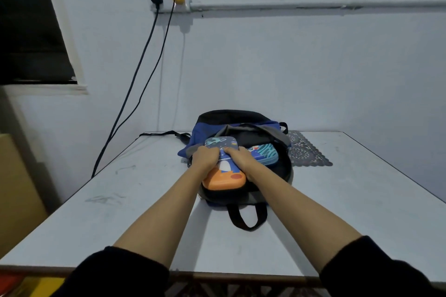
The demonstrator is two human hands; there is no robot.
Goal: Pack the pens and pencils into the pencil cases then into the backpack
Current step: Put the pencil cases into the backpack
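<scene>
The left hand (205, 158) and right hand (239, 158) have their grip round the pencil case (224, 181) in the backpack (207, 128)

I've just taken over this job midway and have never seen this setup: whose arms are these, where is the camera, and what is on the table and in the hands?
There is no machine here. These are a person's two bare arms, seen by one wide camera worn on the person's head, which looks forward and down. The left hand and the right hand both grip a rocket pencil case at the open mouth of a blue and black backpack, which lies on a white table. A second pencil case, with teal stripes, already sits inside the backpack. A dark patterned mat lies on the table to the right of the backpack. No loose pens or pencils show.
</scene>
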